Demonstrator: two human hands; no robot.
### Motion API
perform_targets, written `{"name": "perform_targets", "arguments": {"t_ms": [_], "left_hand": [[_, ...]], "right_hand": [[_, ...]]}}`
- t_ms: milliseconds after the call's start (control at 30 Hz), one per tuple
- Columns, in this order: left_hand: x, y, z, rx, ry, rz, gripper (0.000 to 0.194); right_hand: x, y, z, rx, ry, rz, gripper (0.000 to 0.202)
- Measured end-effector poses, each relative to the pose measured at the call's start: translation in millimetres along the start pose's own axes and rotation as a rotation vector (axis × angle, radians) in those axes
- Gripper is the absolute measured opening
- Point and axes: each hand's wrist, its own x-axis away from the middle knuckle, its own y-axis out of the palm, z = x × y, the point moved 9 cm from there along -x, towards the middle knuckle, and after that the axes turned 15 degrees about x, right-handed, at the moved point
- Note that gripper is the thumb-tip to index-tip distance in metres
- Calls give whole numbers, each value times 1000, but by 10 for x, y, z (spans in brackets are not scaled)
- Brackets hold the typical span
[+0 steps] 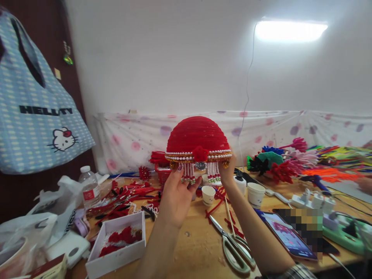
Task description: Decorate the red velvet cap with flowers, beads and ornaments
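Note:
A red dome-shaped cap [197, 133] with ribbed sides is held up above the table, level with the wall sheeting. White and gold bead rows circle its rim, a red flower [200, 153] sits at the front, and white bead tassels [213, 172] hang below. My left hand [176, 190] grips the rim at its left, fingers by the tassels. At the right edge, my right hand [228, 170] also holds the rim, most of its fingers hidden behind the cap. Scissors [235, 248] with pale green handles lie below, near my right forearm.
A white box [116, 263] of red pieces and beads stands left of my forearm. Paper cups [255, 195], a phone [290, 236] and a power strip [343, 236] lie right. Coloured fuzzy stems [340, 157] and another person's hand [364, 184] appear far right.

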Motion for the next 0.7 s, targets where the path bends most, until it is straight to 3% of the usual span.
{"name": "perform_targets", "arguments": {"t_ms": [200,700], "left_hand": [[-39,-59,-3,76,51,106,10],[-81,-47,-108,219,29,156,16]], "right_hand": [[10,16,-12,9,6,12,28],[62,44,30,-14,62,3,22]]}}
